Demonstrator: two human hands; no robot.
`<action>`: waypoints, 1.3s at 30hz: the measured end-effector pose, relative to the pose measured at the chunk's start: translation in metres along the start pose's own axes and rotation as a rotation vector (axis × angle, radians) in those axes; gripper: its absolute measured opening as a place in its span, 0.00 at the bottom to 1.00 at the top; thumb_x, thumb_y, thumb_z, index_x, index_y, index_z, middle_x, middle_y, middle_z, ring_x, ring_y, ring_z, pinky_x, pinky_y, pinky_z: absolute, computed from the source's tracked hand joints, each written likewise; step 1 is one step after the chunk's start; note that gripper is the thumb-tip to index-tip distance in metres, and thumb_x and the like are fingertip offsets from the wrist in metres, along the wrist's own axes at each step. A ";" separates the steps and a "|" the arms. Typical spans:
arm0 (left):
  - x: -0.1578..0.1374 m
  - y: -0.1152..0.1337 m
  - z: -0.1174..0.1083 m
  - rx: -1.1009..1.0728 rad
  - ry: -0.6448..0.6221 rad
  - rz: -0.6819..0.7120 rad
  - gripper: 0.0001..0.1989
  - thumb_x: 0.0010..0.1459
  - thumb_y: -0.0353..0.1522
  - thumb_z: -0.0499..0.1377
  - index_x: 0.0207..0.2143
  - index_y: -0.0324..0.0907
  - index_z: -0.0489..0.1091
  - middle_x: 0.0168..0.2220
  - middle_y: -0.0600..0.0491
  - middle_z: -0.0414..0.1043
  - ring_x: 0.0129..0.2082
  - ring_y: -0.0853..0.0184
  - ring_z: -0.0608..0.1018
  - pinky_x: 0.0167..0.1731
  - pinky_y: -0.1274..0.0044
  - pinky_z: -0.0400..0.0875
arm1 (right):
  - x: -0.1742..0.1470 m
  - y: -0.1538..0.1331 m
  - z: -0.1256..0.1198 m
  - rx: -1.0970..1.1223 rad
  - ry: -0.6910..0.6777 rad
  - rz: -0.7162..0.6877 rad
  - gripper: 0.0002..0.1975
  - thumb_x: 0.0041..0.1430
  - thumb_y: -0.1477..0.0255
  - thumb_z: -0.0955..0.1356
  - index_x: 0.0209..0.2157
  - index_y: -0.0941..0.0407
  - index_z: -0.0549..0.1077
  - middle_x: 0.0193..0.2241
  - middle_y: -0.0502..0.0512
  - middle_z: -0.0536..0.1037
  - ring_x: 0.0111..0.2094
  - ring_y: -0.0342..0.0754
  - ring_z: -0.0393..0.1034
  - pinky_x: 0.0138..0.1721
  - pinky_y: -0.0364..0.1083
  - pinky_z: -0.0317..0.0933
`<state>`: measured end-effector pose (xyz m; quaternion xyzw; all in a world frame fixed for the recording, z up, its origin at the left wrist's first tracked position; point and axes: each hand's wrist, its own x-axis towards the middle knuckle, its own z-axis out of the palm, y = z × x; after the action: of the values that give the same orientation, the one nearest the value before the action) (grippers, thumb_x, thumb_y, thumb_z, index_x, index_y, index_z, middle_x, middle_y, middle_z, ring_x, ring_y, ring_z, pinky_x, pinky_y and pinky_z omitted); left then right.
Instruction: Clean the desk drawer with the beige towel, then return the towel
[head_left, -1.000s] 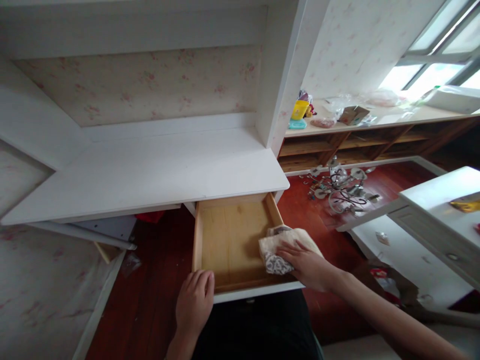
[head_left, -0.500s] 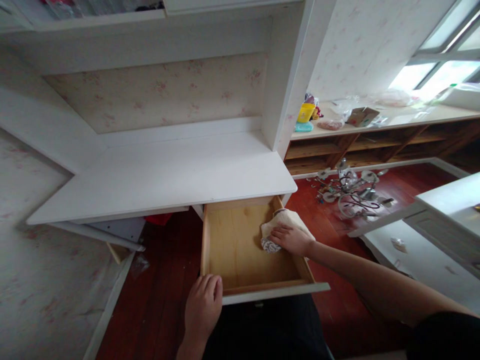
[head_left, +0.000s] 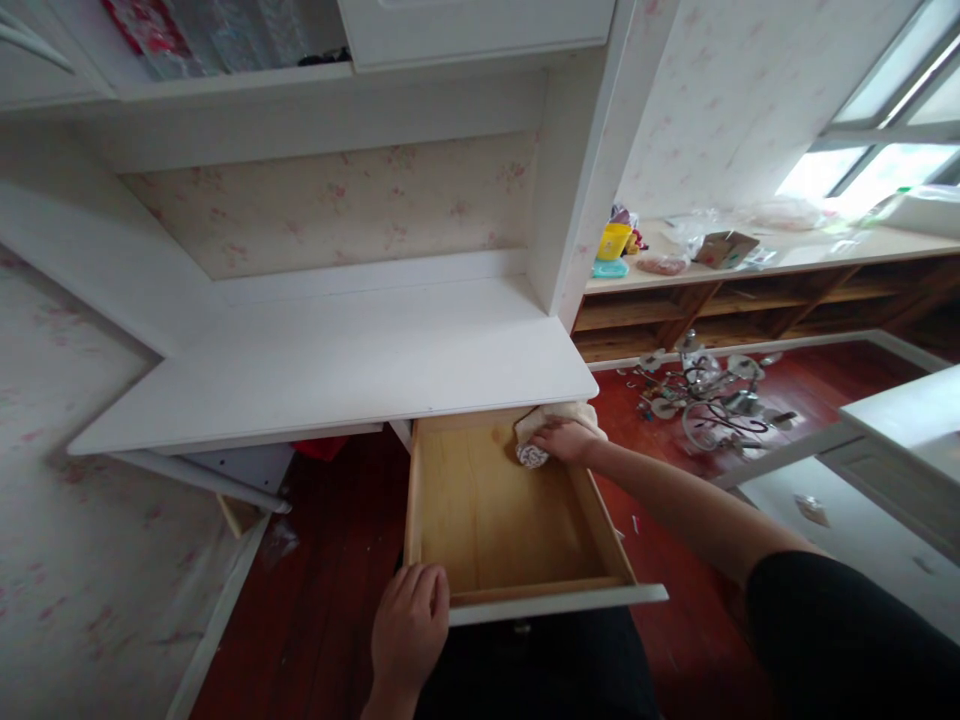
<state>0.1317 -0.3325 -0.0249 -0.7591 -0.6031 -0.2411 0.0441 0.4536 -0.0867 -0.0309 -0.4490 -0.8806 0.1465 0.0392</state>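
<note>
A wooden drawer [head_left: 480, 520] with a white front is pulled out from under the white desk [head_left: 390, 355]. My right hand [head_left: 564, 440] grips a cream cloth [head_left: 555, 412] with a patterned patch, at the drawer's back right corner. Part of the cloth drapes over the right side wall. My left hand [head_left: 409, 622] is closed over the front left corner of the drawer, its fingertips hidden behind the edge.
A metal chandelier [head_left: 705, 395] lies on the red wood floor at right. Beyond it, a low shelf unit [head_left: 787, 265] carries a yellow cup [head_left: 613, 241], a cardboard box [head_left: 726, 249] and plastic bags. White furniture [head_left: 900, 450] stands near my right arm.
My right hand has moved the cloth farther back along the drawer's right side, toward the desk. The left hand stays on the front corner. My view has tilted up slightly.
</note>
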 end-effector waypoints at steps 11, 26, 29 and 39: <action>0.005 -0.004 0.007 0.006 0.025 0.009 0.08 0.62 0.30 0.54 0.31 0.45 0.71 0.29 0.53 0.74 0.33 0.66 0.74 0.38 0.73 0.66 | -0.157 -0.050 -0.048 0.240 -0.100 0.207 0.29 0.58 0.73 0.63 0.62 0.51 0.63 0.56 0.58 0.72 0.53 0.55 0.70 0.52 0.51 0.64; 0.013 -0.025 -0.014 -0.285 0.319 0.001 0.06 0.60 0.24 0.57 0.37 0.41 0.70 0.29 0.54 0.71 0.30 0.69 0.72 0.34 0.75 0.68 | -0.149 -0.165 0.046 -0.080 0.451 0.187 0.29 0.53 0.82 0.61 0.58 0.56 0.65 0.53 0.59 0.74 0.56 0.57 0.64 0.62 0.62 0.46; -0.017 -0.032 -0.032 -0.289 0.366 -0.107 0.06 0.60 0.25 0.56 0.38 0.41 0.71 0.30 0.54 0.71 0.31 0.70 0.73 0.32 0.78 0.70 | -0.107 -0.227 0.066 -0.005 0.500 0.093 0.25 0.58 0.81 0.60 0.57 0.54 0.66 0.54 0.55 0.73 0.55 0.55 0.63 0.61 0.60 0.47; -0.046 -0.036 -0.063 -0.210 0.400 -0.182 0.05 0.62 0.29 0.56 0.36 0.41 0.72 0.29 0.54 0.72 0.28 0.72 0.75 0.29 0.82 0.70 | -0.013 -0.344 0.095 -0.060 0.490 -0.164 0.13 0.68 0.70 0.61 0.51 0.57 0.69 0.51 0.58 0.74 0.51 0.57 0.64 0.51 0.60 0.60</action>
<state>0.0710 -0.3866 0.0030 -0.6392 -0.6198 -0.4510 0.0618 0.1746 -0.3090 -0.0196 -0.3991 -0.8823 0.0036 0.2497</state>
